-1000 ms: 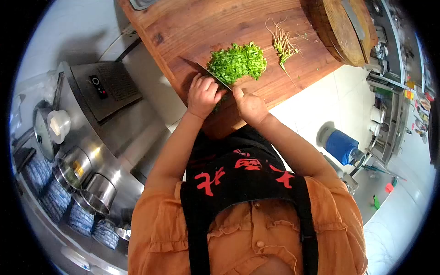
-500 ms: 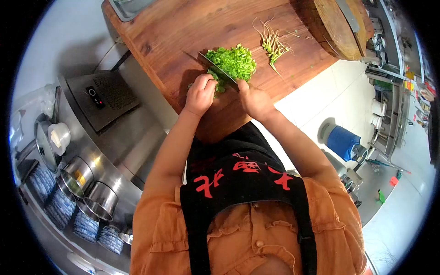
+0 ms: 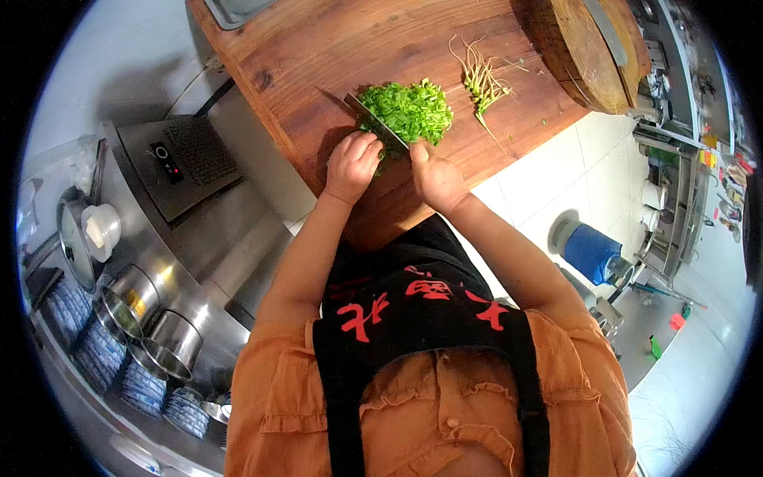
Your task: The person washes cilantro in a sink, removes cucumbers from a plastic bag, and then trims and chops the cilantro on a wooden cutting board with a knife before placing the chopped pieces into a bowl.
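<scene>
Chopped green herbs (image 3: 413,110) lie in a pile on the wooden table (image 3: 318,48). My right hand (image 3: 439,179) is wrapped round the handle of a knife (image 3: 377,121), whose blade slants up and left along the left edge of the pile. Close to the blade's other side, my left hand (image 3: 352,165) is closed with its fingers curled on a bit of green herbs, mostly hidden beneath them. Stringy roots (image 3: 483,81) with short stems rest to the right of the pile.
A round wooden block (image 3: 584,56) with a second blade (image 3: 607,32) on it stands at the upper right. A metal tray (image 3: 237,9) touches the top edge. Left is a steel counter with pots (image 3: 172,343); a blue cylinder (image 3: 590,251) stands on the floor at right.
The view has shifted slightly. The knife and my right hand have moved a little along with my left hand, staying at the left edge of the pile; both grips look unchanged.
</scene>
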`<state>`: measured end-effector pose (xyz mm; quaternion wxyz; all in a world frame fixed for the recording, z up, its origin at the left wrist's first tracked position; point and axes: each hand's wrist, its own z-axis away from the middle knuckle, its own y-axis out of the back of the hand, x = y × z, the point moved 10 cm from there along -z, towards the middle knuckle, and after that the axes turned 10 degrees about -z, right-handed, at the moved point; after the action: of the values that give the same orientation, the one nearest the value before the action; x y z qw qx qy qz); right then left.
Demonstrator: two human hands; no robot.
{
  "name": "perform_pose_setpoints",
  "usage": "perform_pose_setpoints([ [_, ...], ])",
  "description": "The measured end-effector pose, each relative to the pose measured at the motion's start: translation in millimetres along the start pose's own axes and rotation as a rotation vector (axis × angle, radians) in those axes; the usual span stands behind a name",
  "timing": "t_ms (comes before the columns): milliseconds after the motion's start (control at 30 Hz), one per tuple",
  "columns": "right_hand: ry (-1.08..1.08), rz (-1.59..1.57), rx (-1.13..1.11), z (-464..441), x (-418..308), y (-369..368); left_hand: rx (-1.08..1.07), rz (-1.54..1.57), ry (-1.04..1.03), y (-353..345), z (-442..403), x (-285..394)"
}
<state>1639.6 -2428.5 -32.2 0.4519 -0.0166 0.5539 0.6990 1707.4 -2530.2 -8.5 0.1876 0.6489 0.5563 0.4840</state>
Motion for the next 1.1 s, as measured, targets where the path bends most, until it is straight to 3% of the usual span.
perform_pose_setpoints([
  [67,0.034,-0.007,0.069,2,-1,11,-0.014,0.023,0.027,-3,4,-2],
  [367,-0.013,0.127,-0.132,31,-21,23,-0.009,0.009,0.088,-2,6,-9],
  [567,0.037,0.096,-0.017,-6,-7,-15,0.004,-0.013,0.047,-2,11,-12],
  [733,0.115,0.02,0.09,6,-10,10,0.002,0.022,0.048,3,13,-10],
  [967,0.013,0.164,-0.145,31,-27,11,-0.058,0.015,0.054,-5,19,-15],
  [1100,0.083,0.177,-0.011,12,-19,-9,0.014,-0.048,-0.032,9,12,-6],
])
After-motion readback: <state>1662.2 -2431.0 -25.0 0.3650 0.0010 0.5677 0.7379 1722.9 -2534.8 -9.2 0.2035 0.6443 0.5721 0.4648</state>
